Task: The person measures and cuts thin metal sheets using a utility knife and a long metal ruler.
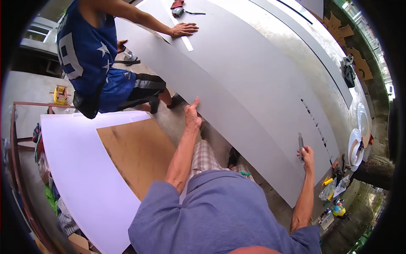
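Observation:
My left hand (193, 115) grips the near edge of a long grey strip (211, 99), thumb on top and the other fingers hidden beneath. This strip lies along the near side of a large grey sheet (253, 63). In my right hand (308, 157) is a utility knife (300, 144), held above the sheet's right part and pointing away from me. A row of black marks (315, 122) runs across the sheet beyond the knife. At the far left, a co-worker's hand (185, 29) lies flat on the sheet beside a narrow white strip (187, 43).
The co-worker (91, 59) stands at the left. A tape measure (177, 12) lies on the sheet's far end. White panels (84, 169) and a brown board (139, 152) are at lower left. Tools and a yellow bottle (338, 210) sit at lower right.

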`<state>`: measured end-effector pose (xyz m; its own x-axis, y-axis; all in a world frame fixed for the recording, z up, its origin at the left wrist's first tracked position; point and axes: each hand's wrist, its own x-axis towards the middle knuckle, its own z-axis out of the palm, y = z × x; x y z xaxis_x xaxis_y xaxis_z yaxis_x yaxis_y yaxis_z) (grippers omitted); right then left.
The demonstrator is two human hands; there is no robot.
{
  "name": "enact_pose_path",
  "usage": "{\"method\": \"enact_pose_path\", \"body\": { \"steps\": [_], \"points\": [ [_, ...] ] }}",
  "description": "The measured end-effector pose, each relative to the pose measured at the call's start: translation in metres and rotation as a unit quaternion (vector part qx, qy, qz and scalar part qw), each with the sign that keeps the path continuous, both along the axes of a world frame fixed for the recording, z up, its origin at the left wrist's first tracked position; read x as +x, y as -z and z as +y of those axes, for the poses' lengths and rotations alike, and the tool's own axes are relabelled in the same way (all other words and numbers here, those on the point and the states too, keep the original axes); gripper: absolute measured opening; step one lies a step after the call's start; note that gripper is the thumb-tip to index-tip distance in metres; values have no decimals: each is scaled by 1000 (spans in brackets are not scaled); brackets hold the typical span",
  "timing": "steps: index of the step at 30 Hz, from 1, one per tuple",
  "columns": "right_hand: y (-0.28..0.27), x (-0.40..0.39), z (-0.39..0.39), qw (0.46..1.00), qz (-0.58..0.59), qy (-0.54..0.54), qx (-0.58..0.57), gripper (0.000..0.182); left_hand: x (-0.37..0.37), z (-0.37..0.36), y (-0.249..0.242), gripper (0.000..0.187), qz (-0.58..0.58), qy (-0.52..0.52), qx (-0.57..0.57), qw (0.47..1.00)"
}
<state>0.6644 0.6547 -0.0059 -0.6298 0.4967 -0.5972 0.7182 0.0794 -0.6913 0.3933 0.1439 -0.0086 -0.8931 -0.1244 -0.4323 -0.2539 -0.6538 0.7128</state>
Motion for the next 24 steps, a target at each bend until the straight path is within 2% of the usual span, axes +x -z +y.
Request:
{"method": "enact_pose_path", "body": {
  "steps": [2, 4, 11, 13, 17, 20, 24],
  "points": [
    [16, 32, 24, 999, 43, 29, 3, 25, -7, -4, 19, 16, 0, -11, -15, 1000],
    [27, 62, 44, 992, 68, 101, 14, 25, -6, -1, 14, 18, 3, -16, -24, 1000],
    [10, 138, 62, 951, 174, 251, 35, 27, -16, 2, 24, 27, -33, 6, -38, 999],
    [6, 149, 51, 946, 165, 275, 50, 29, -31, 9, 29, 27, -52, 19, -22, 998],
    [5, 161, 4, 918, 148, 355, 99, 35, -76, 22, 41, 25, -11, 59, -54, 997],
    [6, 178, -26, 889, 150, 410, 139, 40, -101, 40, 21, 23, 12, 111, 6, 994],
    [-4, 192, -69, 856, 141, 474, 153, 43, -131, 70, 2, 25, 22, 129, 46, 990]
  ]
}}
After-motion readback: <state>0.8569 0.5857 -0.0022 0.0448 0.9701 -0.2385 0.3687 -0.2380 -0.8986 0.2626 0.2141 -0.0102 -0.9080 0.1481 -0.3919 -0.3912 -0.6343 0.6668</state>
